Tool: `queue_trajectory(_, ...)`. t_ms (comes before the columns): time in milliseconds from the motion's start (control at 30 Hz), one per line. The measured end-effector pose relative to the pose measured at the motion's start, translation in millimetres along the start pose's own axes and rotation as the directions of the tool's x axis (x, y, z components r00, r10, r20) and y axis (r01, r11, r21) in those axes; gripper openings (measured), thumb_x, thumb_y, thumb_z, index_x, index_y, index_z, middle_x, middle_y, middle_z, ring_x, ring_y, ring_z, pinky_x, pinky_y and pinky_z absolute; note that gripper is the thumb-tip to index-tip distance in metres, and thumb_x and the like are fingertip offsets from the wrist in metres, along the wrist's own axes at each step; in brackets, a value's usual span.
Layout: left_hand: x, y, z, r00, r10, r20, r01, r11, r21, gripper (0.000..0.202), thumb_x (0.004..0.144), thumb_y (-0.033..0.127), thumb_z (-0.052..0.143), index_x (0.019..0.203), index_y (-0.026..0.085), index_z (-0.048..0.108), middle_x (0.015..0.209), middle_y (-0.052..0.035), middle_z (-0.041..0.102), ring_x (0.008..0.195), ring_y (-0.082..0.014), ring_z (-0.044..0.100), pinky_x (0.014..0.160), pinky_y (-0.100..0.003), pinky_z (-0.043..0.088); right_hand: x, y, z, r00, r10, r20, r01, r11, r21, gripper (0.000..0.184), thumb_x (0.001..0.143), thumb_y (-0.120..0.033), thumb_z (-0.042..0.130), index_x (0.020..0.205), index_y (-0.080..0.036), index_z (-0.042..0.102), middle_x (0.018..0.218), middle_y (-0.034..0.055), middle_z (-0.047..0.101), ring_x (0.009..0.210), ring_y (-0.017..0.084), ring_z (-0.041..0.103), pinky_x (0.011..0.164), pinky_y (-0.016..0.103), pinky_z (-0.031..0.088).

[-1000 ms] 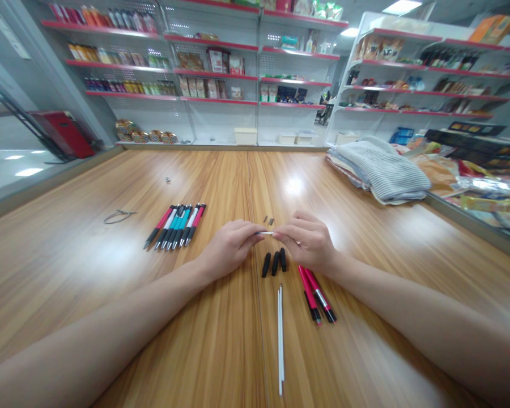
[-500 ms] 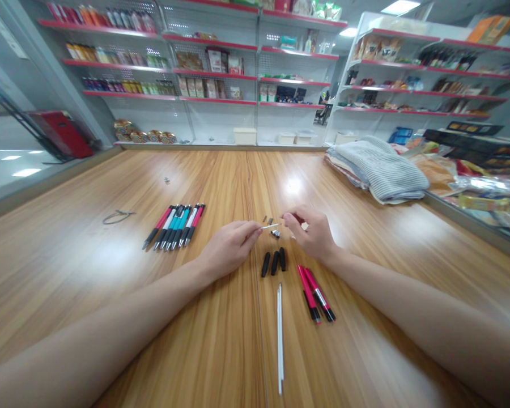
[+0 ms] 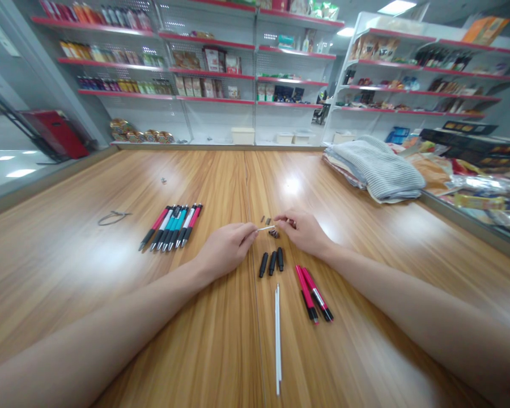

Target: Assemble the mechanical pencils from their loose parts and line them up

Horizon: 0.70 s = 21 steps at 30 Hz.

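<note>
My left hand (image 3: pixel 226 248) pinches a thin white pen refill (image 3: pixel 266 228) at its end, and the refill points right across the wooden table (image 3: pixel 68 283). My right hand (image 3: pixel 302 229) holds nothing visible, its fingertips just beyond the refill's tip. Below those fingertips lies a small dark metal pen part (image 3: pixel 273 233), with two tiny dark bits (image 3: pixel 266 220) just above it. Nearer me are three black pen grips (image 3: pixel 272 262), two red pens (image 3: pixel 311 294) and white refills (image 3: pixel 277 340). A row of assembled pink, white and teal pens (image 3: pixel 170 228) lies left of my left hand.
A thin dark wire loop (image 3: pixel 113 218) and a tiny metal bit (image 3: pixel 164 181) lie on the table's left. A folded grey striped cloth (image 3: pixel 376 170) and packaged goods (image 3: pixel 463 187) sit at the right. Red-edged white shelves (image 3: pixel 204 68) stand behind.
My right hand has let go of the refill and moved right of its tip. The left hand keeps hold of it. A small metal part now shows on the table below the fingers.
</note>
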<state>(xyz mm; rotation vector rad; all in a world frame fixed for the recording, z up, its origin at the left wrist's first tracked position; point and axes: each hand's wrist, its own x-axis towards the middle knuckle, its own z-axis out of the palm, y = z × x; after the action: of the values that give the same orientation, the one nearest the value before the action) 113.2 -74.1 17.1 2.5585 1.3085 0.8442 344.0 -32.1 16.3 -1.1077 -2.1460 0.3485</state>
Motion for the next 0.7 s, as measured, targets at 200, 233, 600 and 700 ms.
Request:
queue_trajectory(200, 0.3, 0.9, -0.5, 1.0, 0.0, 0.019, -0.001, 0.999, 0.04, 0.028, 0.099, 0.034, 0.038, 0.09, 0.02, 0.06, 0.082, -0.0043, 0.064, 0.078, -0.017, 0.061, 0.069, -0.027, 0.043, 0.1, 2.6, 3.4, 0.998, -0.039, 0.055, 0.043, 0.997, -0.071, 0.031, 0.093, -0.017, 0.049, 0.118, -0.021, 0.067, 0.089, 0.006, 0.058, 0.089, 0.016, 0.054, 0.085, 0.032, 0.043)
queue_trajectory(233, 0.3, 0.9, -0.5, 1.0, 0.0, 0.023, -0.001, 0.999, 0.045, 0.028, 0.099, 0.034, 0.038, 0.089, 0.02, 0.06, 0.082, -0.0042, 0.064, 0.078, -0.0169, 0.06, 0.069, -0.027, 0.042, -0.3, 2.1, 3.5, 0.997, -0.048, 0.06, 0.053, 0.996, -0.075, 0.031, 0.092, -0.017, 0.05, 0.118, -0.021, 0.067, 0.09, 0.0061, 0.058, 0.09, 0.016, 0.054, 0.086, 0.032, 0.043)
queue_trajectory(600, -0.7, 0.6, -1.3, 1.0, 0.002, 0.021, -0.003, 0.998, 0.055, 0.029, 0.099, 0.035, 0.037, 0.088, 0.02, 0.059, 0.081, -0.0041, 0.064, 0.077, -0.0171, 0.06, 0.068, -0.028, 0.042, 0.4, 5.4, -3.4, 0.994, 0.105, -0.017, -0.102, 0.989, 0.107, 0.02, 0.082, -0.013, 0.053, 0.081, -0.016, 0.073, 0.068, 0.0002, 0.063, 0.059, 0.009, 0.05, 0.057, 0.023, 0.037)
queue_trajectory(700, -0.5, -0.3, -0.7, 1.0, 0.005, 0.014, -0.006, 0.999, 0.051, 0.028, 0.099, 0.035, 0.038, 0.089, 0.02, 0.059, 0.081, -0.0044, 0.064, 0.077, -0.0172, 0.06, 0.068, -0.028, 0.042, -0.2, 4.2, -4.4, 0.995, 0.097, 0.017, -0.099, 0.988, 0.122, 0.017, 0.081, -0.016, 0.056, 0.083, -0.015, 0.073, 0.066, -0.0004, 0.062, 0.056, 0.009, 0.048, 0.055, 0.022, 0.036)
